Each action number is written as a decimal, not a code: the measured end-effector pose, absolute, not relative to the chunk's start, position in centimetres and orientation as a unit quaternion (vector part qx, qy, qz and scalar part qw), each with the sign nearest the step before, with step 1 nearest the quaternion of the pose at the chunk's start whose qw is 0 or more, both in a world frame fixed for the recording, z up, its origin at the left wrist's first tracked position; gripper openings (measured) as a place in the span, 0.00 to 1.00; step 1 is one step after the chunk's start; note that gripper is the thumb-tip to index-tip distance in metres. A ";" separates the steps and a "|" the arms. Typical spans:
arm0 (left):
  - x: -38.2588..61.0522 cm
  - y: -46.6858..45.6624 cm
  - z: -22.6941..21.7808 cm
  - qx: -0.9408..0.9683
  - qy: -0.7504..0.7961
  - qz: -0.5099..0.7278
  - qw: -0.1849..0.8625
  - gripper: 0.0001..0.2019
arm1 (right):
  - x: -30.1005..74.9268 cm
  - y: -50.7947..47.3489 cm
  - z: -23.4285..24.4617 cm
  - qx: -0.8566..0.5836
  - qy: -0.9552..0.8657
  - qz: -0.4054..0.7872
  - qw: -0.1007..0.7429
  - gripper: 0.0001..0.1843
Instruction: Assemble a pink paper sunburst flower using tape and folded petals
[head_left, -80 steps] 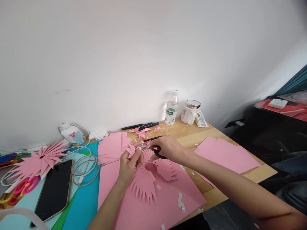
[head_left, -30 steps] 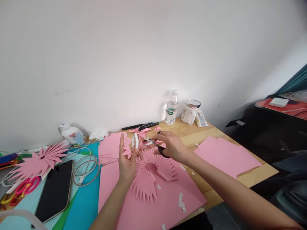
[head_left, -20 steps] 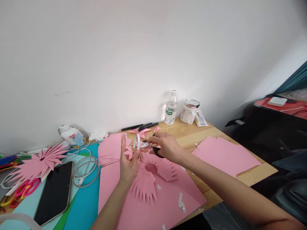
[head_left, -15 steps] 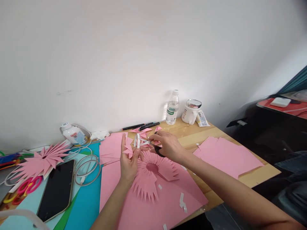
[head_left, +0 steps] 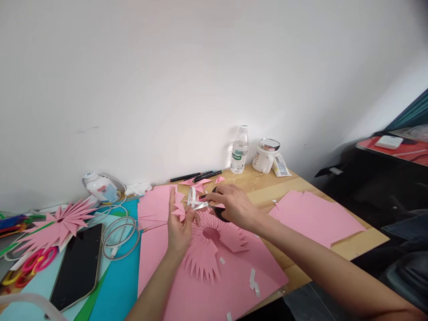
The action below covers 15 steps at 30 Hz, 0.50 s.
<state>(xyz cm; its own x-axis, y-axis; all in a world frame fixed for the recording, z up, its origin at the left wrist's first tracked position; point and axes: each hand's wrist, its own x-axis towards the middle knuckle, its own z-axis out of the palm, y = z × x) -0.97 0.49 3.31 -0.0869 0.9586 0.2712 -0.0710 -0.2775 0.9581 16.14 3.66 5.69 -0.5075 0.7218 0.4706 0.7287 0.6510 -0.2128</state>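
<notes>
Right hand (head_left: 236,206) is closed round the black looped handles of one pair of scissors (head_left: 201,205), whose bright metal blades reach the thin, curled white strip (head_left: 191,196) that the left hand (head_left: 179,232) pinches near the thumb tip. One creased pink paper piece (head_left: 178,210), folded to points, shows between the left hand's thumb and raised index finger. Below both hands lies a pleated pink rosette (head_left: 203,258) with sawtooth edges and a round, darker centre, spread on a smooth pink sheet (head_left: 217,303) dotted with several small white scraps (head_left: 252,277). One spikier rosette (head_left: 68,218) rests at far left, beside one dark, glossy smartphone (head_left: 78,267). Near the wall, the wood-grained tabletop (head_left: 264,189) carries one clear plastic bottle (head_left: 238,156) and one white mug (head_left: 262,159) with a mirrored lid.
</notes>
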 end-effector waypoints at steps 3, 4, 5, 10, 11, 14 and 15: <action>-0.9 0.5 3.2 0.523 0.417 0.604 0.433 0.36 | 16.1 3.5 5.6 -0.392 -0.856 -0.053 0.334 0.17; -0.9 0.6 3.2 0.526 0.414 0.605 0.431 0.36 | 16.1 3.5 5.7 -0.393 -0.844 -0.067 0.358 0.16; -1.0 0.6 3.1 0.529 0.412 0.607 0.427 0.36 | 16.1 3.5 5.8 -0.399 -0.832 -0.077 0.379 0.15; -1.1 0.7 3.0 0.535 0.403 0.621 0.408 0.36 | 16.6 4.1 6.4 -0.432 -0.824 -0.057 0.362 0.14; -1.1 0.7 3.0 0.535 0.400 0.623 0.407 0.36 | 16.7 4.2 6.4 -0.435 -0.833 -0.045 0.340 0.13; -1.0 0.7 3.1 0.537 0.396 0.625 0.405 0.36 | 16.9 4.5 6.0 -0.448 -0.846 -0.021 0.289 0.13; -1.0 0.7 3.2 0.536 0.395 0.625 0.406 0.36 | 16.8 4.6 5.8 -0.449 -0.848 -0.019 0.282 0.14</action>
